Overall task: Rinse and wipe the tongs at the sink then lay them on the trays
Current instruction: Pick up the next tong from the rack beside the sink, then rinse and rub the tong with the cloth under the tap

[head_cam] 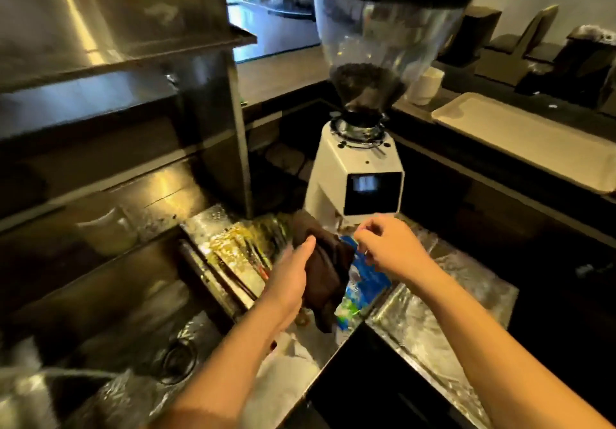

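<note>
Tongs unseen; left hand (293, 278) gripping brown cloth (328, 272), right hand (390, 245) loosely curled alongside.

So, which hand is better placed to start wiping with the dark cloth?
The left hand: it already holds the dark cloth above the counter. The right hand hovers beside it, fingers loosely curled, apparently holding nothing.

Dim warm light, steel glare, motion blur, wide-angle bending at edges
</note>
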Available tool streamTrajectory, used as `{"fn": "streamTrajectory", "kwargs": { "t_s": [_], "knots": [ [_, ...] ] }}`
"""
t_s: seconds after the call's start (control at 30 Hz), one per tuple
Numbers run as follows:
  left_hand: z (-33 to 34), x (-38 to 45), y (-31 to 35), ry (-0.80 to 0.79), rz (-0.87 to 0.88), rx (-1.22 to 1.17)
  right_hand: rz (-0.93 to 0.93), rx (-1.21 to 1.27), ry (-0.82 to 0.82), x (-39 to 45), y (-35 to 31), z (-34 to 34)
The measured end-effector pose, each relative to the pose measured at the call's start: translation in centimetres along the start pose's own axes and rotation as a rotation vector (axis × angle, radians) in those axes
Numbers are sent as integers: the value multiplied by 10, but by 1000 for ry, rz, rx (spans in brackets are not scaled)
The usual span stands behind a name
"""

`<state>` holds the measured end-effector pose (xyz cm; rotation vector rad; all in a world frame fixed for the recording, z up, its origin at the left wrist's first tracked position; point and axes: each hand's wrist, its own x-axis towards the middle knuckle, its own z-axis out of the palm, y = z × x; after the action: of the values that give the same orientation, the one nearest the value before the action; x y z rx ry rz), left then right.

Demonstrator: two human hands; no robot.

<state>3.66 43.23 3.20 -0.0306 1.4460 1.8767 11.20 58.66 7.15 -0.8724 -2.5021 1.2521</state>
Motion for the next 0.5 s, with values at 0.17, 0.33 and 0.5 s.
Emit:
{"fn": "streamTrajectory", "kwargs": {
  "t_s": [0.17,0.33,0.5],
  "knots": [
    [-88,7,3,198,12,50,2,-31,-117,7,-23,69],
    [-139,22,-7,398,-20,74,7,-141,-201,20,-15,116],
    [-149,41,-32,460,-55,101,68,-279,-292,53,17,148]
  ]
}}
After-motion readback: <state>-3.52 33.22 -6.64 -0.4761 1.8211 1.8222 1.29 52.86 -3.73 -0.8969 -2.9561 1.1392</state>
